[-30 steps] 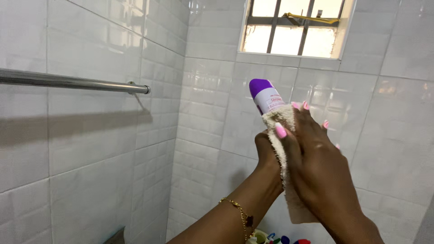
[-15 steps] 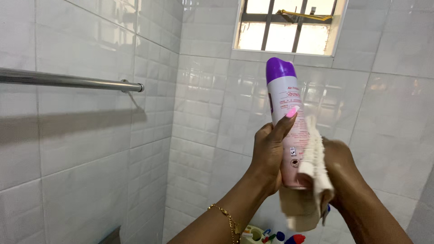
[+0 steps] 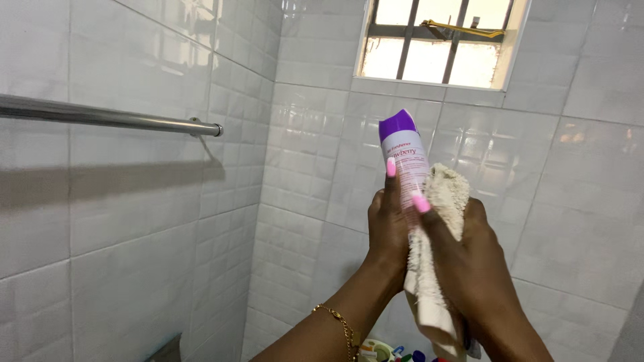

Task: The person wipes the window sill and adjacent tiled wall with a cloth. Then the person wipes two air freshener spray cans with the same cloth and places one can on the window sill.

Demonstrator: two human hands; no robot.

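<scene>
While steadying the purple-capped aerosol can (image 3: 404,157) at frame centre, left hand (image 3: 388,224) wrapped shut around it; right hand (image 3: 469,261) clamping cream cloth (image 3: 439,221) against it.

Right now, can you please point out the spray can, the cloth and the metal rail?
spray can (image 3: 401,149): head view, on the white body just under the purple cap.
cloth (image 3: 446,193): head view, on the upper bunched part.
metal rail (image 3: 114,118): head view, on the middle of the bar.

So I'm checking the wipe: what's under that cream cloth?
The cloth covers the lower part of the purple-capped spray can, pressed by the right hand. The can's base is hidden.
</scene>
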